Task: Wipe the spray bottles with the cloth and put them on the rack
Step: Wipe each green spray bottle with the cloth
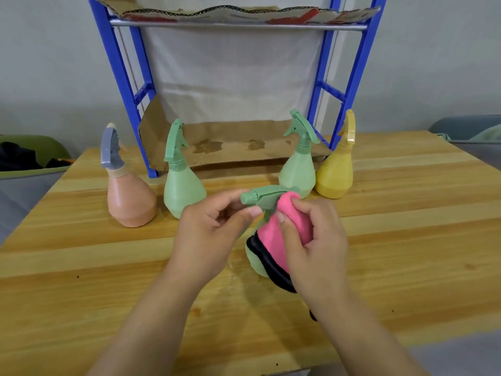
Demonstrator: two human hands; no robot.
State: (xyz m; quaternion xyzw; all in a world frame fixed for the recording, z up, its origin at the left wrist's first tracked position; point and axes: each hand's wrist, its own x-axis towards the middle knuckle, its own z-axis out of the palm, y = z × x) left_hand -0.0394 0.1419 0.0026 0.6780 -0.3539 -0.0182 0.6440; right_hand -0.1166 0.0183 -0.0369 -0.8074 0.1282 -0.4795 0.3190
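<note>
Your left fingers (232, 197) pinch the bottle (254, 260) at its head; your right fingers (304, 210) clutch the cloth (272, 241) round its neck.

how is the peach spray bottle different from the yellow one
The peach bottle has a grey spray head; the yellow bottle has a matching yellow one. The peach bottle stands at the row's left end, the yellow bottle at the right. Both stand upright on the table, not on the rack.
</note>
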